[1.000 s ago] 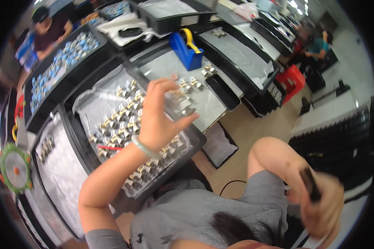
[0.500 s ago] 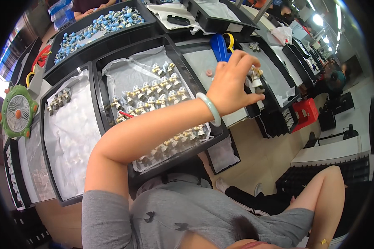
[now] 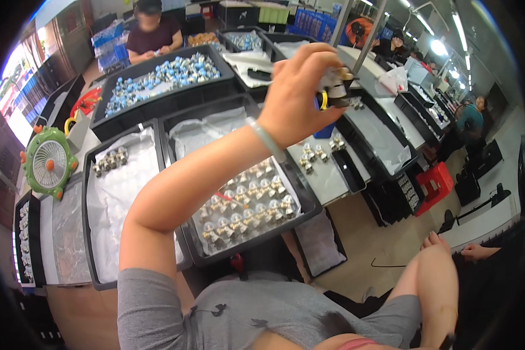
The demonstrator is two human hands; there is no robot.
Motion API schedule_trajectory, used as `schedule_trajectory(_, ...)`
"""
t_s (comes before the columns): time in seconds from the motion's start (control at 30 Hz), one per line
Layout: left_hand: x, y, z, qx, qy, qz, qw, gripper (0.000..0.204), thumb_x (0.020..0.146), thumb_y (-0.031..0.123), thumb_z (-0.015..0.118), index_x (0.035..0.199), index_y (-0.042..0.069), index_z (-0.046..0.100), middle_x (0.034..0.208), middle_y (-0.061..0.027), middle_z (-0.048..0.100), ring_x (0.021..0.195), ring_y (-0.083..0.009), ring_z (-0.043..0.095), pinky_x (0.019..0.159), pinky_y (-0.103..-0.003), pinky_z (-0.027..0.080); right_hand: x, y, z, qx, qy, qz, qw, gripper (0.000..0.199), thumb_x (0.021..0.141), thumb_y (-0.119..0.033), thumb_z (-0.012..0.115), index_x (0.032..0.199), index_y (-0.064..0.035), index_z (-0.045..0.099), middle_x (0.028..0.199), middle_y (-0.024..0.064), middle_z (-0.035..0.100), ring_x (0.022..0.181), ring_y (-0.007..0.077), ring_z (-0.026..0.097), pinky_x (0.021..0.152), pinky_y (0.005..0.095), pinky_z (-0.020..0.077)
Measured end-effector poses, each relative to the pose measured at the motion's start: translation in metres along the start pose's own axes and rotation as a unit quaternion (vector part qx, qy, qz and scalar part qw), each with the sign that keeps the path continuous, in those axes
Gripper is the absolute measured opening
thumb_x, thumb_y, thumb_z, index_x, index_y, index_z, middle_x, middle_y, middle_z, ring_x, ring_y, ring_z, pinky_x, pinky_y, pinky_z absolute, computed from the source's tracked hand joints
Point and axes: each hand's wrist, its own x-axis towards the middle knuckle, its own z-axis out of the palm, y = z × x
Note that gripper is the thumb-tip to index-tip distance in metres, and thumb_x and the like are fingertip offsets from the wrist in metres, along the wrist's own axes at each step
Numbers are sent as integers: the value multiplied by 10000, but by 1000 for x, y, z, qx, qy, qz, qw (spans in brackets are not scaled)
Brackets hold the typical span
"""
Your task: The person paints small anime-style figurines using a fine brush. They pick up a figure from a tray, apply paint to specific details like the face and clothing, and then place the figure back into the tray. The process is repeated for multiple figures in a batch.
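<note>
Right arm low at lower-right edge; the hand itself is out of view, grip cannot be told. Nearest tray (image 3: 309, 204) on the bench (image 3: 326, 178) holds rows of small metal-and-glass parts (image 3: 248, 204) on white sheet. Left tray (image 3: 87, 175) beside it holds a few parts at its far end. Left hand (image 3: 300, 96) raised above the bench, green bangle (image 3: 266, 139) on wrist, grip pinched on a small metal part (image 3: 339, 81) at the fingertips. Loose parts (image 3: 321, 151) lie below it. Farther: tray of blue parts (image 3: 157, 79); green fan (image 3: 48, 163) at left.
</note>
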Motion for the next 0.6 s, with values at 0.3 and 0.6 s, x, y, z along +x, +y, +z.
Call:
schedule_trajectory(0.3,21,4,-68,61,34,6,998,657,526,-29,725,1142,90,531,1158,-114,489,1012,-256,510,834,-324,441,50,263,135,266,682,191,654,83,684,-41,439,761,-59,412,855,171,522,573,150,412,513,254,366)
schedule_trajectory(0.6,16,-10,-74,2,15,-64,998,717,595,-65,707,1214,30,359,1267,-117,419,1011,-174,523,837,-282,424,108,351,144,304,648,146,683,212,606,19,376,796,-74,355,1246,225,436,1114,230,385,982,370,246)
